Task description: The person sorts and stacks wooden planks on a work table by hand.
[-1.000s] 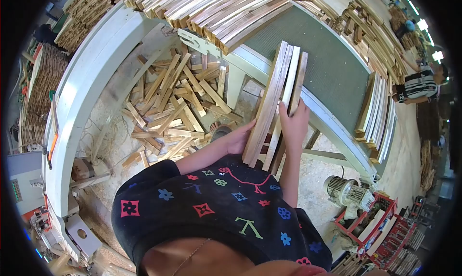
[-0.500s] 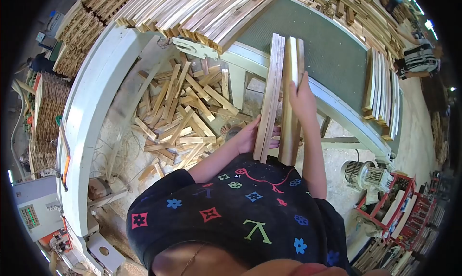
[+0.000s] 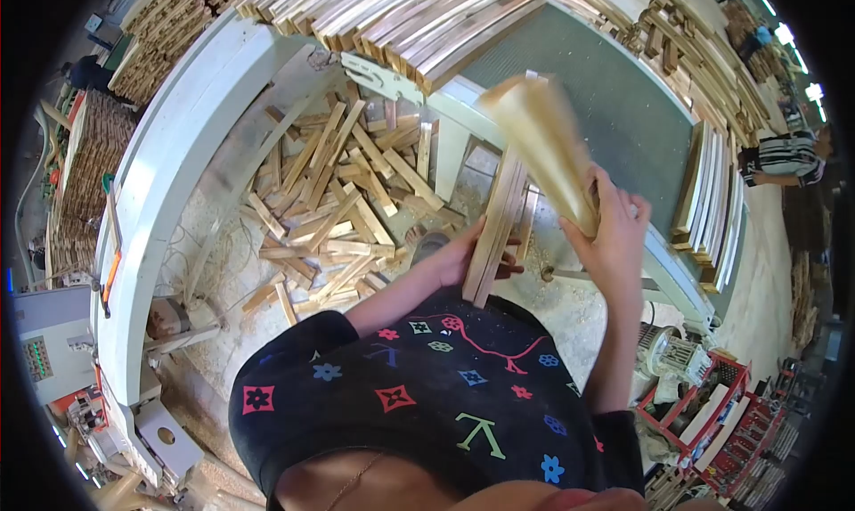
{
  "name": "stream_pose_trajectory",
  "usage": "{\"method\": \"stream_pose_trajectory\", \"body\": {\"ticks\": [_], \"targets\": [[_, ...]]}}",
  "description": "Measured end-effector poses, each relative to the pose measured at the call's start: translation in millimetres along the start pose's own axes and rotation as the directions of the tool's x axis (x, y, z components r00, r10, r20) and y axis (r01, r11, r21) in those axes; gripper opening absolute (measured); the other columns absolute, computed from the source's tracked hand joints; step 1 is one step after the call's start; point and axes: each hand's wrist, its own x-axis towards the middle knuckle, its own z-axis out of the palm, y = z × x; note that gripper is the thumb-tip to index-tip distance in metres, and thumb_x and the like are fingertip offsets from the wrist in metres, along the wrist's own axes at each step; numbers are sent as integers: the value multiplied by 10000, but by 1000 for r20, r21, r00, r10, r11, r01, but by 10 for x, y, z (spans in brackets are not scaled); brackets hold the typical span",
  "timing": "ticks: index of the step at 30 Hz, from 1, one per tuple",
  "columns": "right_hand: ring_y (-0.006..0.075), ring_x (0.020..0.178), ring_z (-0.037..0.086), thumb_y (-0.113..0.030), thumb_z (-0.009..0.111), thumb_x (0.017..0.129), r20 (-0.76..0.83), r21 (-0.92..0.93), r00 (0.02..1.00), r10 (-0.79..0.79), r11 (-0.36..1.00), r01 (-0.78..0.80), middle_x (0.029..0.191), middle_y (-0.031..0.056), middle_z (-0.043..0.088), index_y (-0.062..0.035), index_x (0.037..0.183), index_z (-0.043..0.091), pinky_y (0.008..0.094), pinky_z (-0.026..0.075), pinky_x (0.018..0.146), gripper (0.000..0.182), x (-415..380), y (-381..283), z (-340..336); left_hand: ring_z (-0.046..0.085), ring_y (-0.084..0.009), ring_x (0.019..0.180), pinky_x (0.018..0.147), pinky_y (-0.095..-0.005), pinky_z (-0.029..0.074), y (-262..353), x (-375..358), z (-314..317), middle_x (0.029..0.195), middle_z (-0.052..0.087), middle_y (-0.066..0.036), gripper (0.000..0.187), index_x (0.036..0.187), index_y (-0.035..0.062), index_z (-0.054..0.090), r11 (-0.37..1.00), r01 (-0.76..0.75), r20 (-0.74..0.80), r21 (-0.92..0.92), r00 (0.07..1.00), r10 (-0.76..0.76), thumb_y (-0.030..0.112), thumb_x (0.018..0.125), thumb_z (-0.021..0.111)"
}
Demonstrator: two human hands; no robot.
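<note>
Sticks (image 3: pixel 495 230) sit clamped in my left hand (image 3: pixel 456 256); my right hand (image 3: pixel 619 235) grips blurred wood (image 3: pixel 541 146), angled toward eleven o'clock. Handling them apart next calls for steadiness, I judge.

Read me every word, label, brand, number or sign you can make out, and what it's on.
No text reads clearly.
Black patterned shirt: green V-like mark, too stylised to call a letter.
White control panel with green lights: any labels too small.
Black-and-white striped shirt: any lettering too blurred.
</note>
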Motion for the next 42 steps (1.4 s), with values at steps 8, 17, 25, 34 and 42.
{"method": "stream_pose_trajectory", "body": {"ticks": [8,17,25,34,42], "targets": [[234,1308,460,-145,635,784,-38,-341,917,-396,868,361,1367,-3,522,-194,939,624,543,239,1147,163,9,359,585,518,-303,1274,1069,-443,437,187,29,64,1440,466,-168,767,1492,90,347,997,-44,-6,57,999,44,654,972,330],[257,1194,549,-44,521,958,30,774,967,252,607,-182,1312,187,561,-26,1353,524,368,438,1011,396,-127,406,1379,519,-258,1254,1025,-476,443,89,11,112,1386,511,-101,744,1460,111,395,992,-39,-143,123,988,57,657,954,388],[343,1168,550,-326,643,910,-83,465,939,333,847,-259,1283,208,574,11,1368,494,450,382,1041,587,-69,86,1483,519,-268,1262,1056,-466,425,174,-74,-116,1399,501,-117,698,1465,88,370,994,-39,-86,103,995,48,591,982,411],[499,1249,426,-380,709,776,-112,46,917,382,924,-379,1489,338,247,22,1525,155,576,381,1012,1014,1289,-219,1605,454,-271,1327,1130,-426,343,825,104,107,1421,486,-155,783,1454,17,369,985,-169,32,34,985,168,633,971,389],[457,1282,455,-391,756,765,-145,600,923,357,774,-205,1398,369,397,94,1448,303,463,400,1064,952,3069,736,2022,425,-293,1376,1145,-402,330,821,-689,-467,1489,417,-212,812,1480,-33,314,927,-307,-103,218,937,334,621,999,302]]}}
